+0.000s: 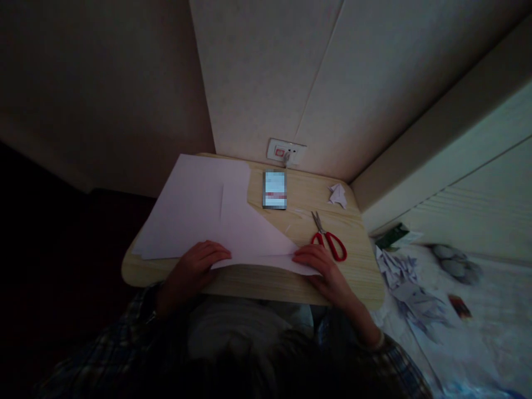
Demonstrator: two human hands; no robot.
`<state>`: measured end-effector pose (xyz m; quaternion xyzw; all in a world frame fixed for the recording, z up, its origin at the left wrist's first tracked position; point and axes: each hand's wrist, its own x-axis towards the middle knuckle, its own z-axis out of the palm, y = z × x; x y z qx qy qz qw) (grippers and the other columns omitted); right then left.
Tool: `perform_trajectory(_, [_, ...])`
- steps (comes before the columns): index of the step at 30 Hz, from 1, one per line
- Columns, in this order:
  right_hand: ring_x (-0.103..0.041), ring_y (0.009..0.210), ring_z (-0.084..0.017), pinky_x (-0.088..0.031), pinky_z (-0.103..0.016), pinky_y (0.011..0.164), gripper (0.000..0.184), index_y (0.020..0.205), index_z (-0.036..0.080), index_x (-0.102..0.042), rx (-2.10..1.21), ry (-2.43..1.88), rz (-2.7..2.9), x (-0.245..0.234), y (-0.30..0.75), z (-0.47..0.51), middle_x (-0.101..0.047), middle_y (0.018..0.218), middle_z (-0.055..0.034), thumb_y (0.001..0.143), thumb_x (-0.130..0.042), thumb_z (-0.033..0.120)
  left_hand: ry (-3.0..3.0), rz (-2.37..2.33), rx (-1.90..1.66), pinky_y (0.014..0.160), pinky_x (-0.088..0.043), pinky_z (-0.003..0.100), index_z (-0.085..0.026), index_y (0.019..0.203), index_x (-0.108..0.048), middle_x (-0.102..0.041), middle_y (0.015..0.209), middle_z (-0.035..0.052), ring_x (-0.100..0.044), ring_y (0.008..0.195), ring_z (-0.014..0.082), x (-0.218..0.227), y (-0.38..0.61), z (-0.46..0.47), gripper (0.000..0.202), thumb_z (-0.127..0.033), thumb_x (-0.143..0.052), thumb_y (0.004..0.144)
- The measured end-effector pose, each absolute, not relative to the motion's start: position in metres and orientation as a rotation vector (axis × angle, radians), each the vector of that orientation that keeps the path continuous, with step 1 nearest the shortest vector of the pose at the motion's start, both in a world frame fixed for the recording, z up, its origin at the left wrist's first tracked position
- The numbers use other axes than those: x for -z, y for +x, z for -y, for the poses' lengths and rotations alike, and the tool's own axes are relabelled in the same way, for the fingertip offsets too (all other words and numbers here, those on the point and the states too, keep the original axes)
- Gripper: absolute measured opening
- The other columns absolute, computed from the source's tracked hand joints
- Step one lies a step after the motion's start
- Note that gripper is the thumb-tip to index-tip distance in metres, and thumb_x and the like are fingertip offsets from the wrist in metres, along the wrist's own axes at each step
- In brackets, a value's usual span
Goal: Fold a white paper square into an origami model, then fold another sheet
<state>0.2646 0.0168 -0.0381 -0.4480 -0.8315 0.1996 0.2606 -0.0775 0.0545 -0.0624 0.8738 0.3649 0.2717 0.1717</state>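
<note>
A white sheet of paper lies tilted across the small wooden table, its near edge turned up in a long narrow strip. My left hand grips that edge at its left end, fingers on top and thumb hidden. At the right end, my right hand pinches the same edge, with the thumb underneath. Beneath and to the left of this sheet spread more white paper sheets. Just beyond my right hand lie red-handled scissors, their blades slightly apart and pointing away from me.
A phone with a lit screen lies near the wall, below a socket with a plug in it. A folded paper figure sits at the table's far right corner. Several folded papers lie on the white surface at right.
</note>
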Motion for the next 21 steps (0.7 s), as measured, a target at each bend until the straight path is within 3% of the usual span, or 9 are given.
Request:
perform_trajectory(4, [-0.057,0.098,-0.025,-0.042,-0.049,0.092,0.026,0.107,0.021,-0.066,-0.532,-1.246,2.344,0.034,0.262,-0.029,-0.066,0.103,-0.0098,0.085,-0.055,0.015,2.405,-1.045,-0.718,0.083,-0.050,0.034,-0.020,0.100,-0.068,-0.068,0.098,0.0071,-0.060,0.093,0.0209,0.053,-0.073,-0.059,0.024,-0.015,-0.051,0.084])
perform_trajectory(9, [-0.059,0.105,-0.026,-0.036,-0.051,0.099,0.039,0.118,0.021,-0.063,-0.669,-1.261,2.390,0.032,0.271,-0.031,-0.067,0.111,-0.0097,0.082,-0.053,0.010,2.375,-1.028,-0.686,0.081,-0.051,0.034,-0.021,0.101,-0.071,-0.068,0.096,0.0073,-0.060,0.091,0.0199,0.048,-0.071,-0.063,0.033,-0.008,-0.046,0.083])
perform_trajectory(11, [-0.059,0.106,-0.025,-0.038,-0.048,0.099,0.035,0.118,0.022,-0.061,-0.680,-1.296,2.359,0.034,0.273,-0.031,-0.068,0.112,-0.0091,0.085,-0.053,0.013,2.369,-1.027,-0.692,0.081,-0.051,0.034,-0.022,0.101,-0.071,-0.068,0.095,0.0067,-0.060,0.091,0.0198,0.048,-0.069,-0.064,0.029,-0.012,-0.050,0.083])
perform_trajectory(16, [-0.062,0.092,-0.022,-0.049,-0.040,0.084,0.016,0.101,0.020,-0.065,-0.517,-1.329,2.321,0.044,0.262,-0.037,-0.068,0.098,-0.0087,0.089,-0.055,0.021,2.348,-1.151,-0.721,0.080,-0.050,0.032,-0.020,0.087,-0.069,-0.066,0.088,0.0043,-0.060,0.087,0.0188,0.049,-0.061,-0.065,0.015,-0.024,-0.055,0.086])
perform_trajectory(21, [-0.060,0.081,-0.023,-0.050,-0.037,0.073,0.008,0.083,0.017,-0.064,-0.390,-1.426,2.316,0.052,0.251,-0.046,-0.064,0.086,-0.0086,0.087,-0.058,0.021,2.336,-1.253,-0.745,0.078,-0.051,0.031,-0.019,0.082,-0.065,-0.065,0.084,0.0034,-0.061,0.082,0.0189,0.049,-0.056,-0.065,0.015,-0.028,-0.054,0.085])
